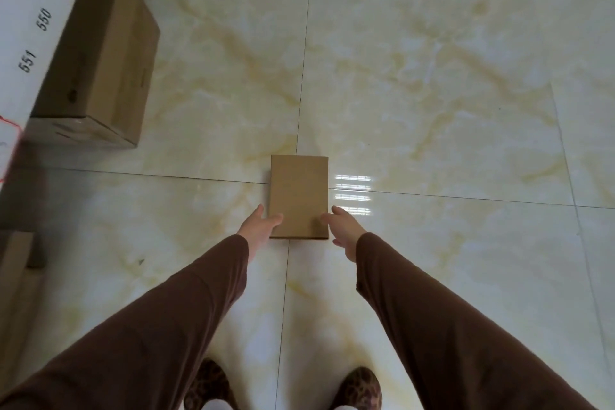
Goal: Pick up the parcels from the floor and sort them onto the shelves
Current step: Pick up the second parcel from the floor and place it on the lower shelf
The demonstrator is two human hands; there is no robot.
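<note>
A small parcel [298, 196] lies flat on the floor [432, 93], across a tile joint. The left hand [259, 226] and right hand [342, 230], both spread wide, touch its near corners, thumbs on top. A larger box [100, 66] sits beside the numbered shelf [30, 23].

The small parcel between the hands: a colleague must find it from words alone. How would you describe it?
On the glossy cream marble floor, find where four tiles' seams cross. The small parcel lies flat there, with the left hand and right hand at its near corners. Unlike the large carton under the numbered shelf at left, it is thin, plain and alone in open floor.
</note>
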